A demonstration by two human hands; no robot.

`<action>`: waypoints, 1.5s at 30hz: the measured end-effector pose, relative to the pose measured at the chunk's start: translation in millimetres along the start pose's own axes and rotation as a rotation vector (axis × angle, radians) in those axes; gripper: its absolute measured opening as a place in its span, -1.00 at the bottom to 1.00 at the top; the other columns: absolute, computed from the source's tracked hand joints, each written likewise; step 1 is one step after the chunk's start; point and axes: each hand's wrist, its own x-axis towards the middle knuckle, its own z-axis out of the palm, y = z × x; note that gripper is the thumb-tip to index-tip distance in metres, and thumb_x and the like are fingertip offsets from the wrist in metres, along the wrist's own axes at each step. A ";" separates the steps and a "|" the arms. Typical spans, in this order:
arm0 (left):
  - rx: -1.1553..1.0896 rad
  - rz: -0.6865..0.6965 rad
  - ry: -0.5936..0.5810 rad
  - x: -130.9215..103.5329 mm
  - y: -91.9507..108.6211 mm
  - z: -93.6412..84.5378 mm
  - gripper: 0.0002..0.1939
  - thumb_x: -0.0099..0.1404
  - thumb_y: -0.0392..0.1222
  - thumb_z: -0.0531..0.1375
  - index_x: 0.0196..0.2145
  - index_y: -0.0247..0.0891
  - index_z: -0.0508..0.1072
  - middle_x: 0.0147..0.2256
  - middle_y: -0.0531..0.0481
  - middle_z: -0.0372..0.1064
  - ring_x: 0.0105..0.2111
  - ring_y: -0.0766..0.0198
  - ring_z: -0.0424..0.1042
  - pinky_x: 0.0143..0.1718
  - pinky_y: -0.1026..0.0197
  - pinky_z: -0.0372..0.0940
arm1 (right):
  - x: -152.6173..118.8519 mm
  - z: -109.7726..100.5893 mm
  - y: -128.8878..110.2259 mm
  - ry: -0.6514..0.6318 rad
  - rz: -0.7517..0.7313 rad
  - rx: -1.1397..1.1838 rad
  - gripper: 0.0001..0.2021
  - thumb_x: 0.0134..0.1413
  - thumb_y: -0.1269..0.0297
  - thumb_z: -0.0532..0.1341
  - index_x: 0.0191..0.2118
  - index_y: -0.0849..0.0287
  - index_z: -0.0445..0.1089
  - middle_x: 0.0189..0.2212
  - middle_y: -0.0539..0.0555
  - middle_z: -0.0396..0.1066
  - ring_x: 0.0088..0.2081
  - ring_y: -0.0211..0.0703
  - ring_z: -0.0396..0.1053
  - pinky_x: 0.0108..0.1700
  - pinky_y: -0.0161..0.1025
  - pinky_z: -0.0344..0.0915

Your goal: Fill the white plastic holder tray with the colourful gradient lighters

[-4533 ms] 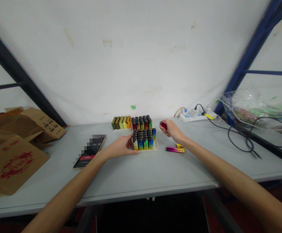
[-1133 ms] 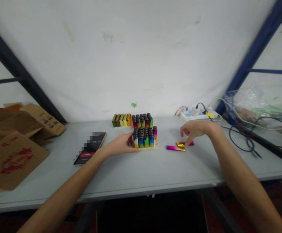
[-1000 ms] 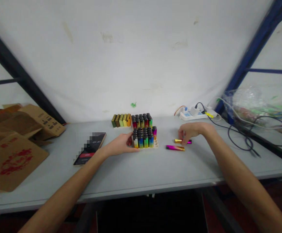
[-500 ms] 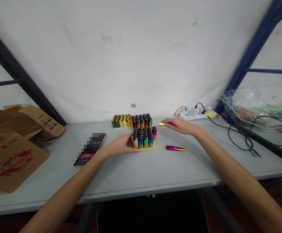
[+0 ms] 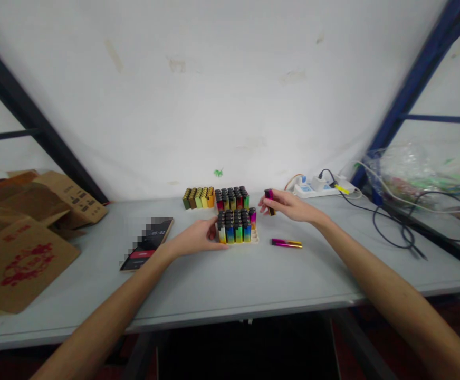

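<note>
Upright lighters with black tops (image 5: pixel 234 227) stand in a white tray (image 5: pixel 255 237) at the middle of the table. My left hand (image 5: pixel 200 236) grips the left side of this group, thumb along the front and fingertips partly hidden behind. To the right of the tray, my right hand (image 5: pixel 287 205) holds a purple lighter (image 5: pixel 269 195) upright, raised off the table. One purple and gold lighter (image 5: pixel 287 243) lies flat in front of it. Behind the tray stand another block of black-topped lighters (image 5: pixel 232 198) and a block of yellow, green and orange ones (image 5: pixel 199 197).
A phone (image 5: pixel 151 243) lies left of my left hand. Brown paper bags (image 5: pixel 28 253) fill the far left. At the back right are a white power strip (image 5: pixel 317 189), black cables (image 5: pixel 402 227) and clear plastic bags (image 5: pixel 404 163). A wall stands behind the table.
The lighter in my right hand has turned from lying level to upright, and the fingers have shifted around it. My left hand has stayed at the tray.
</note>
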 end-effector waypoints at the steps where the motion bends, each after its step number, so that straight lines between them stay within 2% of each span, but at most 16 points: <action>1: -0.001 0.002 0.000 -0.1 -0.1 0.0 -0.36 0.13 0.37 0.32 -0.11 -0.22 0.37 -0.30 -0.03 0.48 -0.36 0.08 0.46 -0.35 0.15 0.30 | 0.5 4.0 -1.4 -0.014 0.031 0.078 -0.67 0.39 -0.04 0.13 -0.18 0.16 0.34 -0.26 0.09 0.41 -0.26 -0.17 0.41 -0.16 -0.14 0.40; 4: -0.006 0.008 0.008 -0.5 -0.2 0.0 -0.36 0.13 0.37 0.31 -0.12 -0.22 0.36 -0.30 -0.03 0.48 -0.36 0.09 0.46 -0.35 0.16 0.29 | 3.4 17.3 -4.3 0.025 0.079 0.306 -0.68 0.36 -0.07 0.17 -0.19 0.12 0.27 -0.44 -0.07 0.24 -0.45 -0.27 0.24 -0.36 -0.24 0.30; 7: -0.005 0.012 0.013 -0.5 0.3 0.1 -0.37 0.14 0.36 0.32 -0.13 -0.22 0.36 -0.30 -0.03 0.47 -0.36 0.10 0.45 -0.35 0.16 0.30 | 7.8 28.9 -3.4 0.098 0.150 0.508 -0.63 0.28 -0.12 0.24 -0.22 0.09 0.23 -0.50 -0.16 0.01 -0.55 -0.35 -0.02 -0.52 -0.35 0.01; 9: -0.008 0.011 0.012 -0.5 1.0 0.1 -0.37 0.13 0.35 0.33 -0.12 -0.22 0.36 -0.31 -0.02 0.46 -0.37 0.11 0.45 -0.35 0.16 0.29 | 10.1 34.9 -1.7 0.167 0.181 0.531 -0.54 0.22 -0.18 0.27 -0.35 0.09 0.14 -0.52 -0.17 -0.09 -0.57 -0.37 -0.13 -0.55 -0.35 -0.16; 11: -0.022 0.011 0.010 -0.7 1.9 -0.2 -0.38 0.13 0.34 0.33 -0.12 -0.22 0.37 -0.31 -0.01 0.46 -0.37 0.12 0.44 -0.36 0.17 0.29 | 11.3 39.7 0.0 0.260 0.170 0.478 -0.45 0.16 -0.25 0.27 -0.43 0.08 0.04 -0.56 -0.18 -0.13 -0.58 -0.37 -0.18 -0.56 -0.33 -0.24; 16: -0.038 0.007 0.006 -1.3 3.4 -0.9 -0.39 0.13 0.33 0.33 -0.12 -0.22 0.37 -0.30 -0.03 0.47 -0.37 0.11 0.45 -0.37 0.16 0.29 | 9.9 47.4 4.5 0.419 0.113 0.172 -0.40 0.19 -0.35 0.15 -0.52 0.08 0.05 -0.62 -0.14 -0.05 -0.57 -0.32 -0.08 -0.54 -0.28 -0.11; 23: -0.013 0.000 0.004 -0.9 4.8 -2.2 -0.37 0.13 0.35 0.33 -0.11 -0.23 0.36 -0.29 -0.04 0.47 -0.36 0.10 0.46 -0.35 0.14 0.30 | 7.9 53.7 4.7 0.556 0.087 -0.289 -0.44 0.26 -0.21 0.09 -0.58 0.10 0.04 -0.62 -0.08 -0.04 -0.52 -0.29 -0.03 -0.46 -0.25 -0.10; 27: -0.014 -0.009 -0.006 -0.8 6.0 -2.6 -0.35 0.11 0.36 0.34 -0.12 -0.23 0.35 -0.30 -0.03 0.46 -0.36 0.09 0.45 -0.34 0.14 0.30 | 9.5 56.5 2.6 0.575 0.088 -0.343 -0.54 0.25 -0.05 0.07 -0.59 0.10 0.06 -0.63 -0.07 0.01 -0.53 -0.27 0.01 -0.44 -0.25 -0.09; 30: -0.016 -0.005 -0.008 -0.8 5.4 -2.4 -0.37 0.12 0.36 0.33 -0.14 -0.23 0.35 -0.32 -0.02 0.45 -0.37 0.10 0.45 -0.35 0.15 0.29 | 10.3 57.0 2.8 0.571 0.085 -0.355 -0.58 0.23 -0.01 0.05 -0.58 0.09 0.06 -0.63 -0.07 0.02 -0.53 -0.27 0.02 -0.44 -0.24 -0.09; 35: -0.024 0.000 -0.003 -0.8 4.4 -1.9 -0.37 0.12 0.36 0.33 -0.13 -0.22 0.35 -0.31 -0.02 0.45 -0.37 0.11 0.44 -0.36 0.16 0.28 | 10.5 55.6 6.1 0.531 0.078 -0.374 -0.57 0.25 -0.01 0.05 -0.57 0.09 0.05 -0.63 -0.08 0.01 -0.52 -0.27 0.01 -0.43 -0.25 -0.09; 40: -0.016 -0.011 -0.002 -0.6 6.0 -2.4 -0.37 0.11 0.35 0.33 -0.14 -0.23 0.35 -0.32 -0.02 0.45 -0.37 0.11 0.44 -0.36 0.15 0.29 | 9.8 53.9 6.6 0.480 0.037 -0.414 -0.52 0.32 -0.10 0.04 -0.54 0.09 0.05 -0.62 -0.09 0.03 -0.52 -0.27 0.02 -0.42 -0.25 -0.07; 42: -0.022 -0.011 0.001 -0.6 6.0 -2.4 -0.37 0.11 0.35 0.33 -0.14 -0.22 0.36 -0.33 -0.01 0.45 -0.37 0.11 0.44 -0.36 0.15 0.29 | 8.8 52.7 5.9 0.482 0.022 -0.442 -0.52 0.36 -0.13 0.03 -0.50 0.09 0.10 -0.61 -0.09 0.08 -0.52 -0.26 0.05 -0.41 -0.25 -0.05; 45: -0.026 -0.007 0.004 -0.6 4.8 -2.1 -0.37 0.11 0.36 0.32 -0.14 -0.21 0.36 -0.33 -0.01 0.46 -0.38 0.10 0.45 -0.36 0.15 0.29 | 7.0 49.9 5.7 0.462 0.004 -0.469 -0.62 0.42 -0.08 0.01 -0.31 0.10 0.22 -0.52 -0.06 0.23 -0.48 -0.22 0.16 -0.37 -0.25 0.03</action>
